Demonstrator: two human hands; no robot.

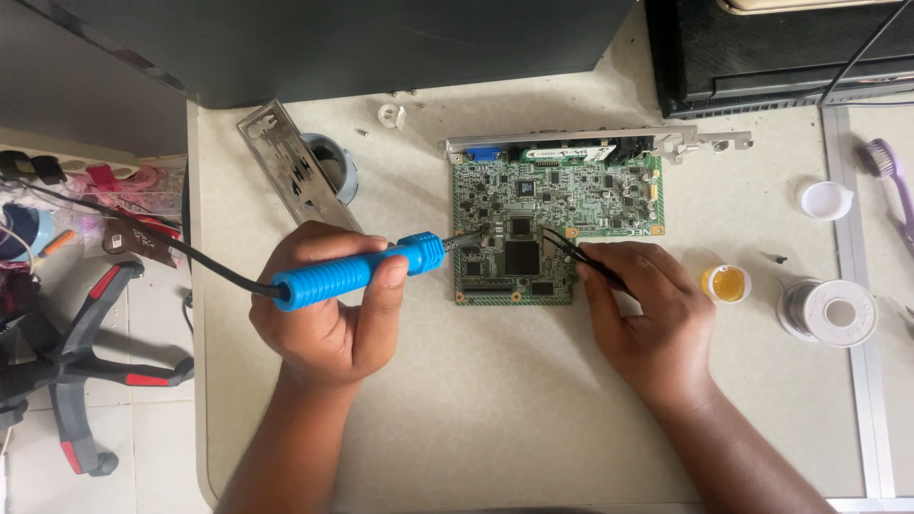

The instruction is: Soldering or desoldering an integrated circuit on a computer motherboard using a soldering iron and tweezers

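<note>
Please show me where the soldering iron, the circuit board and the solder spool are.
soldering iron [354,272]: head view, on its blue handle.
circuit board [581,195]: head view, on its green upper part.
solder spool [830,312]: head view, on its top flange.

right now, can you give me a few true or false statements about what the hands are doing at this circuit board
1. The left hand holds a blue-handled soldering iron. True.
2. The right hand holds a screwdriver. False: it holds thin black tweezers reaching onto the circuit board.
3. The iron's tip points at the green circuit board. True.
4. The spool of solder wire lies left of the board. False: it lies to the right, past a small yellow pot.
5. The purple brush rests on the board. False: it lies at the far right edge of the table.
</note>
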